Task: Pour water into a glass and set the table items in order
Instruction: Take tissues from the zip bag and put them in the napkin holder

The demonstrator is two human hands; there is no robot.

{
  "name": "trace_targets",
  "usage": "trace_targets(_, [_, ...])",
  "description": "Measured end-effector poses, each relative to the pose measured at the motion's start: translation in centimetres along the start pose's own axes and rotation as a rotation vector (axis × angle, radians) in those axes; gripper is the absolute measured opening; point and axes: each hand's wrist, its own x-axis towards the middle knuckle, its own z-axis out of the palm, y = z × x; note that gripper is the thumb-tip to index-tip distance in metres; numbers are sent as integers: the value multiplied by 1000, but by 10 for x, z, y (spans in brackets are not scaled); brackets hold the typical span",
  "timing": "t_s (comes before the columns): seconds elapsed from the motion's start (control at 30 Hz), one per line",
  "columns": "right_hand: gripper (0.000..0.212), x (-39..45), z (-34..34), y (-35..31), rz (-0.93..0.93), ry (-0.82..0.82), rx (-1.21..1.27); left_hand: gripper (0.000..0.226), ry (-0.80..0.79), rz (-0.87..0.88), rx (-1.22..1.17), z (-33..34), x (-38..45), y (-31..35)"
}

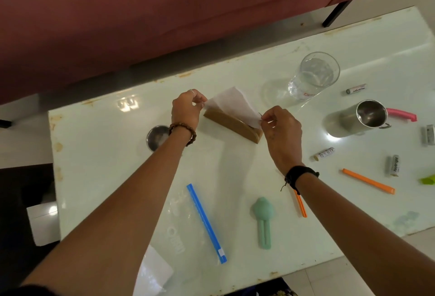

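A white paper napkin (pixel 231 105) stands in a brown wooden holder (pixel 231 126) at the middle of the white table (pixel 113 145). My left hand (pixel 187 110) pinches the napkin's left edge. My right hand (pixel 281 135) pinches its right corner. A clear glass (pixel 312 75) holding water stands at the back right. A steel mug (pixel 363 119) stands to the right, in front of the glass. A small steel bowl (pixel 156 136) sits beside my left wrist, partly hidden by it.
A clear zip bag with a blue slider (pixel 207 224) lies near the front edge. A green plastic squeezer (pixel 263 221), orange clips (pixel 368 181), a pink clip (pixel 402 114) and several batteries (pixel 324 153) lie scattered at the right. A maroon sofa (pixel 141 13) runs behind the table.
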Motion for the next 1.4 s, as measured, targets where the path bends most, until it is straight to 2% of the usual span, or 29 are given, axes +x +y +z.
trace_targets(0.13, [13, 1, -1, 3, 57, -74, -6, 17, -35, -35, -56, 7, -3, -7])
trace_targets(0.23, [17, -1, -6, 6, 64, -81, -10, 30, 80, -75, -150, 16, -18, -8])
trace_targets(0.37, [34, 7, -15, 6, 66, -3, 46, 33, 268, -288, -589, 29, -51, -3])
trace_targets(0.43, [50, 18, -19, 4, 81, -80, 112, 33, 225, -371, -723, 39, -74, -4])
trace_targets(0.5, [61, 26, -19, 2, 61, -253, 83, 36, 120, -389, -731, 51, -99, -7])
trace_targets(0.57, [66, 29, -16, 3, 24, -416, 27, 43, 10, -381, -731, 62, -114, -7])
trace_targets(0.63, [64, 27, -14, 6, 27, -501, 10, 53, -101, -345, -757, 69, -116, -1])
trace_targets(0.77, [62, 16, -15, 12, 92, -492, 99, 68, -235, -254, -787, 67, -102, 23])
trace_targets(0.9, [65, 7, -23, 12, 169, -477, 217, 49, -298, -303, -871, 68, -83, 44])
trace_targets(1.0, [69, 16, -29, 8, 177, -490, 198, 57, -360, -241, -760, 70, -80, 55])
trace_targets(1.07, [65, 24, -32, 8, 185, -489, 188, 64, -375, -222, -720, 73, -80, 60])
trace_targets(1.2, [65, 29, -32, 11, 201, -515, 207, 63, -345, -216, -690, 79, -76, 56])
trace_targets(1.4, [68, 26, -29, 15, 184, -504, 225, 66, -381, -209, -686, 82, -81, 46])
